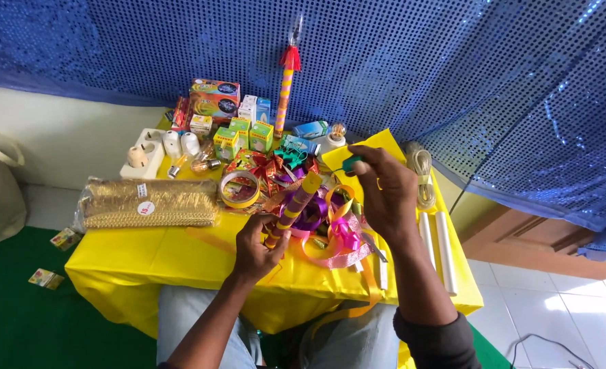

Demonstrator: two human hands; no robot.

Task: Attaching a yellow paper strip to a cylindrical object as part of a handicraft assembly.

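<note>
**Two hands working over a heap of ribbons on a yellow table**

The yellow-covered table (pixel 180 256) is serving as the landmark here. On the green floor off its left edge, two small packets (pixel 56 258) are lying. At the table's left end a clear bag of gold trim (pixel 146 203) is resting flat, and behind it a white socket block (pixel 142 156) and a few bulbs are sitting. Toward the table's far middle, coloured small boxes (pixel 231 123) are standing in a cluster, with a roll of yellow tape (pixel 239 189) lying just in front of them.

Near the table's front middle, the left hand (pixel 256 247) is closing its fingers around the lower end of a striped stick (pixel 291 208), wrapped in yellow and purple bands, which is slanting up and away over the ribbons. A tangle of pink, purple and gold ribbons (pixel 334 236) is lying just right of that stick, with one gold strip trailing over the table's front edge.

Above the ribbon heap, the right hand (pixel 385 191) is pinching a small green-handled tool (pixel 351 162); it is possibly a lighter or cutter, but the hand is covering most of it. Along the table's right edge, white tubes (pixel 445 253) are lying lengthwise, with a coil of pale cord (pixel 422 171) behind them.
</note>
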